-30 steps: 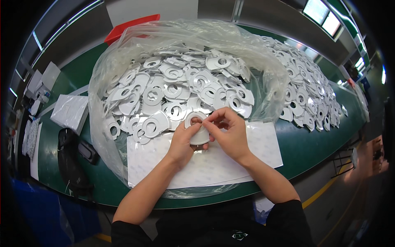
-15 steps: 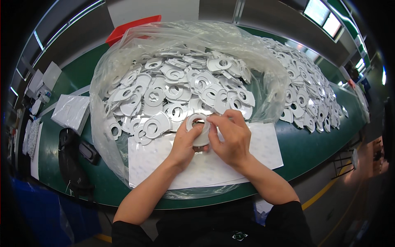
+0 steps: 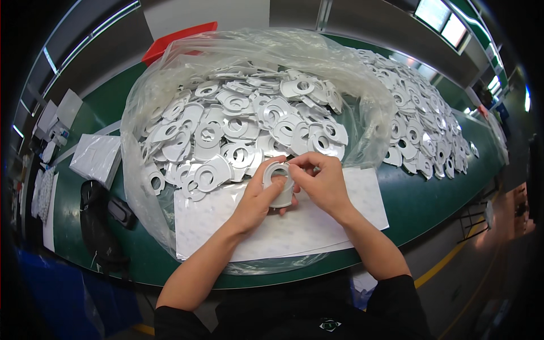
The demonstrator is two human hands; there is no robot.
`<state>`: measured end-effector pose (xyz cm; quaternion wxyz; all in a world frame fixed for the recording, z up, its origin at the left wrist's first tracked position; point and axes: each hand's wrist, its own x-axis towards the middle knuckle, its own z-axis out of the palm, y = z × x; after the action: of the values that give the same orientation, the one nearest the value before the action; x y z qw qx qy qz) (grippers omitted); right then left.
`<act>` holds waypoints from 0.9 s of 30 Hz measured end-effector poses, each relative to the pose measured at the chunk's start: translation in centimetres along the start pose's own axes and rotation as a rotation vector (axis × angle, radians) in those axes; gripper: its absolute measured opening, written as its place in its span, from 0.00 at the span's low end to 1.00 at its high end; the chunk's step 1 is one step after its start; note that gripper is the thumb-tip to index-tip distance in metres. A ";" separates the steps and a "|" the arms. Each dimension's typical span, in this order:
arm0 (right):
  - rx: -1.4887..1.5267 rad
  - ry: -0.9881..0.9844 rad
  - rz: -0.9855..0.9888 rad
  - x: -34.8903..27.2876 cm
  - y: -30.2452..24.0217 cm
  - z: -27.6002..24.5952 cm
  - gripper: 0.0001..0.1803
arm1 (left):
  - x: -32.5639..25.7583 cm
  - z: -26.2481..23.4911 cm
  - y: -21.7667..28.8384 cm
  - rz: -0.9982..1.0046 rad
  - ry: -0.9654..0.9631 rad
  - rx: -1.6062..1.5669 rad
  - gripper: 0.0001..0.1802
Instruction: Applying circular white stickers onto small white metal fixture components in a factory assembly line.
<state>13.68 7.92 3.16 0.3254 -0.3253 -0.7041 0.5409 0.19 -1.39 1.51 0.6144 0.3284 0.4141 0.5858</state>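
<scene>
A white plastic part with a round hole (image 3: 281,198) is held up over white sheets (image 3: 226,238) at the front of the table. My left hand (image 3: 256,198) grips it from the left, thumb across its face by the hole and fingers behind. At the part's upper right edge, my right hand (image 3: 322,182) has thumb and index finger pinched together; whether something small is between them is hidden. Just beyond, many similar white parts (image 3: 212,136) lie heaped in an open clear plastic bag (image 3: 141,107).
Another heap of white parts (image 3: 419,122) covers the green table's (image 3: 419,198) right side. Behind the bag sits a red tray (image 3: 175,41). To the left are a wrapped white stack (image 3: 97,157), a black pouch (image 3: 101,226) and a small dark device (image 3: 120,212).
The white part has tilted in my left hand and shifted slightly right and down. My right fingers remain at its upper right edge. The whole view has shifted a little.
</scene>
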 end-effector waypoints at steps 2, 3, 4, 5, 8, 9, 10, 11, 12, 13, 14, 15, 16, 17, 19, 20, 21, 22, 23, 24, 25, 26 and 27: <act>0.023 0.002 0.025 -0.1 -0.4 0.0 0.08 | -0.3 0.1 0.2 -0.006 -0.030 0.102 0.26; -0.003 0.003 0.028 0.0 -0.6 0.0 0.08 | -0.3 -0.1 0.0 -0.006 -0.030 0.103 0.26; -0.031 0.004 0.029 0.0 -0.7 0.0 0.08 | -0.2 -0.3 -0.3 0.000 -0.042 0.082 0.29; -0.031 0.005 0.029 0.0 -0.5 0.0 0.08 | -0.2 -0.4 -0.4 0.007 -0.055 0.061 0.32; -0.245 0.075 -0.079 0.0 0.1 0.2 0.11 | -0.2 -0.2 -0.3 -0.017 -0.074 0.079 0.43; -0.349 0.101 -0.096 -0.2 -0.2 0.3 0.13 | -0.2 -0.2 -0.3 -0.017 -0.074 0.079 0.43; -0.452 0.126 -0.114 -0.3 -0.4 0.4 0.16 | -0.2 -0.2 -0.3 -0.021 -0.087 0.080 0.46; -0.452 0.126 -0.114 -0.3 -0.6 0.5 0.16 | -0.2 -0.2 -0.3 -0.024 -0.099 0.081 0.48; -0.549 0.140 -0.129 -0.3 -0.7 0.5 0.19 | -0.2 -0.2 -0.3 -0.024 -0.099 0.081 0.48; -0.647 0.156 -0.143 -0.4 -0.8 0.6 0.23 | -0.1 -0.2 -0.3 -0.045 -0.091 0.122 0.49; -0.647 0.156 -0.144 -0.4 -0.9 0.5 0.23 | -0.1 -0.2 -0.3 -0.065 -0.084 0.163 0.50; -0.687 0.139 -0.155 -0.5 -0.9 0.4 0.23 | -0.1 -0.2 -0.3 -0.065 -0.084 0.163 0.50; -0.727 0.122 -0.168 -0.5 -0.9 0.4 0.23 | -0.1 -0.2 -0.3 -0.067 -0.083 0.176 0.50; -0.727 0.121 -0.169 -0.5 -1.2 0.2 0.23 | -0.1 -0.2 -0.3 -0.070 -0.083 0.188 0.51; -0.765 0.028 -0.163 -0.6 -1.6 -0.2 0.24 | -0.2 -0.2 -0.2 -0.080 -0.069 0.190 0.50; -0.765 0.029 -0.163 -0.6 -1.6 -0.4 0.24 | -0.2 -0.1 -0.2 -0.090 -0.056 0.192 0.50; -0.719 -0.017 -0.181 -0.6 -1.6 -0.6 0.23 | -0.1 -0.1 -0.2 -0.090 -0.057 0.192 0.50; -0.671 -0.064 -0.199 -0.6 -1.6 -0.8 0.23 | -0.1 -0.2 -0.2 -0.094 -0.038 0.162 0.50; -0.670 -0.064 -0.199 -0.5 -1.6 -1.1 0.23 | -0.1 -0.3 -0.2 -0.097 -0.018 0.132 0.49; -0.598 -0.107 -0.188 -0.5 -1.6 -1.3 0.21 | -0.1 -0.3 -0.2 -0.098 -0.017 0.133 0.49; -0.526 -0.148 -0.174 -0.4 -1.7 -1.5 0.19 | 0.0 -0.3 -0.1 -0.103 -0.019 0.088 0.49; -0.525 -0.148 -0.173 -0.4 -1.8 -1.5 0.19 | 0.1 -0.3 -0.1 -0.108 -0.020 0.043 0.49; -0.504 -0.156 -0.154 -0.4 -2.0 -1.5 0.16 | 0.1 -0.4 0.0 -0.110 -0.019 0.043 0.49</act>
<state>14.95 7.99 5.32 0.2191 -0.2988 -0.8621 0.3457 -0.18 -1.32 1.35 0.6423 0.3241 0.4381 0.5389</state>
